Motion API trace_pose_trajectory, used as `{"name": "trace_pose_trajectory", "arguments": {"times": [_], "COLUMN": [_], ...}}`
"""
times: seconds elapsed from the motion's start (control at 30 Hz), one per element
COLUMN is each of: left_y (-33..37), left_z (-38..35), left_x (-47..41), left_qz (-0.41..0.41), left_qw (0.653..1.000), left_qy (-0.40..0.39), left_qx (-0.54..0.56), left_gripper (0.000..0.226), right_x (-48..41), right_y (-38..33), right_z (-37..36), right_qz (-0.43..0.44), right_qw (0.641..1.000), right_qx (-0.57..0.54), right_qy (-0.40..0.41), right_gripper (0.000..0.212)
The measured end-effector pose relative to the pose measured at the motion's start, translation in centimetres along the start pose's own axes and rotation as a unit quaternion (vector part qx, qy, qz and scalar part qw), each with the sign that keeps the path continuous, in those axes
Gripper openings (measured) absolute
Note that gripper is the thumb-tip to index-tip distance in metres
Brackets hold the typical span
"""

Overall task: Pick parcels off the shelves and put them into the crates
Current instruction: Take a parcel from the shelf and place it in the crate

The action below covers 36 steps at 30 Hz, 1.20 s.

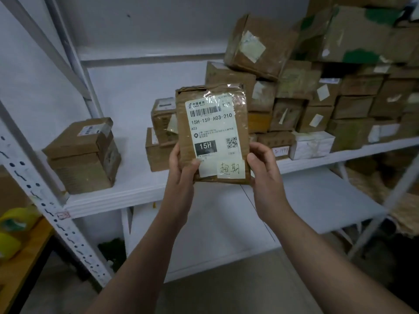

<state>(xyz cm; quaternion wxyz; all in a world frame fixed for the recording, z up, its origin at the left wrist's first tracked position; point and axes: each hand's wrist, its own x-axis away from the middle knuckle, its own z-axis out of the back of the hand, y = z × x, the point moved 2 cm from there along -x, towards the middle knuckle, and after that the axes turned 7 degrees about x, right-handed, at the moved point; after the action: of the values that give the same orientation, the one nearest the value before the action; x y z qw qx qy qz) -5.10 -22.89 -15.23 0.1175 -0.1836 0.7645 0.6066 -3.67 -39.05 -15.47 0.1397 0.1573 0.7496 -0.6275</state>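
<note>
Parcel [212,134] held upright before the shelf [140,189].
Left hand [181,168] and right hand [264,171] grip its lower corners (label facing camera).

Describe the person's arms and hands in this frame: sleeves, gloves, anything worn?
Nothing worn that shows. The left hand and right hand are bare: no gloves, no rings visible. The left forearm and right forearm are uncovered down to the frame edge: no sleeves, watch, wristband or markings in view.
</note>
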Motion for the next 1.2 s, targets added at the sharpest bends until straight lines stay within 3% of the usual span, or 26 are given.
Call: {"name": "trace_pose_trajectory", "arguments": {"times": [0.3,0.47,0.77,0.83,1.2], "left_y": [-4.4,-6.9,-10.2,-11.0,-17.1], "left_z": [-4.4,-10.0,-27.7,-32.1,-50.0], "left_x": [7.2,10.2,16.2,18.0,25.0], "left_qz": [0.066,0.103,0.116,0.121,0.192], "left_qw": [0.994,0.986,0.967,0.96,0.903], "left_qy": [-0.082,-0.118,-0.226,-0.251,-0.383], "left_qx": [-0.037,-0.051,-0.034,-0.02,0.04], "left_gripper": [0.058,0.043,0.03,0.03,0.032], "right_x": [9.5,13.2,18.8,20.4,26.7], "right_y": [2.1,1.2,-3.6,-4.4,-6.0], "right_z": [7.5,14.1,31.0,35.3,53.6], "right_qz": [-0.089,-0.09,-0.106,-0.112,-0.202], "right_qw": [0.982,0.965,0.938,0.93,0.882], "right_qx": [0.083,0.13,0.168,0.175,0.174], "right_qy": [0.144,0.208,0.285,0.303,0.389], "right_gripper": [0.023,0.017,0.012,0.021,0.023]}}
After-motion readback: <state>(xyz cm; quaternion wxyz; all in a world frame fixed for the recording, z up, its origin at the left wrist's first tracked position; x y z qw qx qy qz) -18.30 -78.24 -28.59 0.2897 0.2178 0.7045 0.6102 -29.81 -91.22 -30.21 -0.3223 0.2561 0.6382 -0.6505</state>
